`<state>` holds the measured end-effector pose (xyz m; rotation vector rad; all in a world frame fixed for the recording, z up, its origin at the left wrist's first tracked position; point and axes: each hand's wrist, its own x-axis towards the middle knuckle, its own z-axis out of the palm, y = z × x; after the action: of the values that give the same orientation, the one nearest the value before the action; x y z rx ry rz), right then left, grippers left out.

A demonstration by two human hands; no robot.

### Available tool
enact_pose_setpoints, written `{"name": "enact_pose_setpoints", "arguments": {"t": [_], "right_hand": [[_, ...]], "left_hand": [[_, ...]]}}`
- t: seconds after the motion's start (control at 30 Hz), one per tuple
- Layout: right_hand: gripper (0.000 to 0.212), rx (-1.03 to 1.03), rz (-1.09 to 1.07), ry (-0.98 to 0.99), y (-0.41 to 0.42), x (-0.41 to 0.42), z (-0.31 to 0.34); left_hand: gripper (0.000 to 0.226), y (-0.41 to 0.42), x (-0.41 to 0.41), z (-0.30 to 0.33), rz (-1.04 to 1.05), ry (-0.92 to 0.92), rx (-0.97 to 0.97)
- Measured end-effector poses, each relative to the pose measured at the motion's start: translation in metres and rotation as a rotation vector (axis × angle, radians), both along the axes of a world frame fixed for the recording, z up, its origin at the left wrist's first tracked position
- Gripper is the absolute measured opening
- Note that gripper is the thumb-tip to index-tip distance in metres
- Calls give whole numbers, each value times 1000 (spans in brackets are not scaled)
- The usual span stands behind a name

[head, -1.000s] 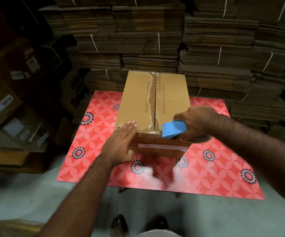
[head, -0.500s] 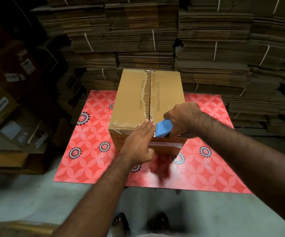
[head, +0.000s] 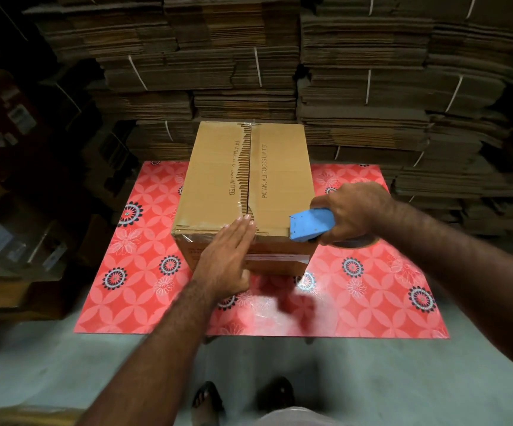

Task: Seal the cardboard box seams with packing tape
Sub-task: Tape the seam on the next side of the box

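A closed brown cardboard box point(head: 279, 167) stands on a red flowered table point(head: 144, 272). Clear tape lies along its centre seam, where the cardboard surface is torn. My left hand point(head: 224, 259) lies flat with fingers together on the box's near edge, over the end of the seam. My right hand point(head: 356, 210) grips a blue tape dispenser point(head: 310, 224), held at the box's near right corner, its blade end pointing left.
Tall stacks of flattened cartons point(head: 356, 87) tied with white straps rise just behind the table. Labelled boxes point(head: 9, 235) are piled on the left. Grey floor point(head: 372, 379) and my sandalled feet point(head: 209, 401) are below the table's near edge.
My left hand slid right along the near edge to the seam. My right hand carried the dispenser from the seam's end out to the right corner.
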<state>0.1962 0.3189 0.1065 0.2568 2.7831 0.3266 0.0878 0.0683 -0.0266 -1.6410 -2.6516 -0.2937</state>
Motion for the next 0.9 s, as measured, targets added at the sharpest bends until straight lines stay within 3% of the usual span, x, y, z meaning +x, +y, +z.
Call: {"name": "enact_pose_setpoints", "arguments": {"t": [0.37,0.57,0.9], "right_hand": [[67,-50,-22,-10,7,8,-25],[64,-67,-17,-15,8,5,-26],[63,-95,20,62,55,34,-28]], "left_hand": [[102,11,7,6,37,-64,8],[101,46,37,1,-49,-69,18],[107,43,32,-2,-47,54,-57]]}}
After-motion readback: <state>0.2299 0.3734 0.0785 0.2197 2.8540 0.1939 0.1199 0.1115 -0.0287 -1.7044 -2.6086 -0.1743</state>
